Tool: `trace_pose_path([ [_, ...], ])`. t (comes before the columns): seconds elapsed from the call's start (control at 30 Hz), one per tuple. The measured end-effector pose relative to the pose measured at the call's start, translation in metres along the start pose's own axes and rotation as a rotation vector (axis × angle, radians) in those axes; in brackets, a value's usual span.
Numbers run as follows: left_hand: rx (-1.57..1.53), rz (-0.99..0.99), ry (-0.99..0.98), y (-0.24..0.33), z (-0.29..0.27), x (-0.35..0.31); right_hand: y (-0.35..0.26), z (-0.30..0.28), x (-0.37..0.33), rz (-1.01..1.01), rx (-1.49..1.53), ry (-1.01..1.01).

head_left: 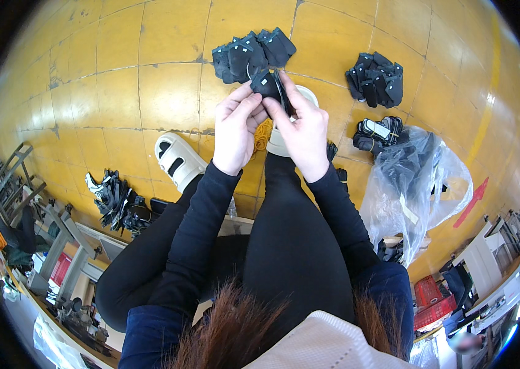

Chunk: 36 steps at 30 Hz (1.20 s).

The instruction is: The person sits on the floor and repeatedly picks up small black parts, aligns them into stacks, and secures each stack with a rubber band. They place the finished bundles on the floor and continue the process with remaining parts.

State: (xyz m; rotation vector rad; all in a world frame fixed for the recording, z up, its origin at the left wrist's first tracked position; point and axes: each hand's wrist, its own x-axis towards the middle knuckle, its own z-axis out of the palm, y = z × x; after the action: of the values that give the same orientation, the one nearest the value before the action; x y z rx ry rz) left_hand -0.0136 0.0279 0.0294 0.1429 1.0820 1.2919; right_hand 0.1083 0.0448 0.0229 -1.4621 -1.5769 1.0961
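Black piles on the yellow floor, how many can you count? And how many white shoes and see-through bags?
Piles or bundles of black pieces on the floor: 4 (top middle, top right, banded bundle, left heap)
White shoes: 2 (left shoe, right shoe partly hidden)
Clear plastic bags: 1
Total: 7

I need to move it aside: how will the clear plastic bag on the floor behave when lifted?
The clear plastic bag looks thin and crumpled, so probably floppy and slippery. Dark pieces inside may shift or spill through its open, slumped top.
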Motion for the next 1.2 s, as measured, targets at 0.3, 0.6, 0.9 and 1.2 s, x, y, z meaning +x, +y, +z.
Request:
trace_pose_path([
  [0.3,0.071,-0.002,0.007,-0.002,-0.004,0.000,-0.002,-0.005,0.001,0.031,0.008,-0.138],
  [0.6,0.232,0.010,0.036,0.002,-0.006,0.002,-0.007,-0.007,0.003,0.021,0.096,-0.251],
  [0.9,0.369,0.059,0.032,0.002,-0.002,-0.001,-0.003,-0.009,0.004,0.167,0.223,-0.170],
  [1.2,0.152,0.019,0.107,-0.002,-0.010,0.005,0.019,0.004,0.001,0.355,0.441,0.039],
])
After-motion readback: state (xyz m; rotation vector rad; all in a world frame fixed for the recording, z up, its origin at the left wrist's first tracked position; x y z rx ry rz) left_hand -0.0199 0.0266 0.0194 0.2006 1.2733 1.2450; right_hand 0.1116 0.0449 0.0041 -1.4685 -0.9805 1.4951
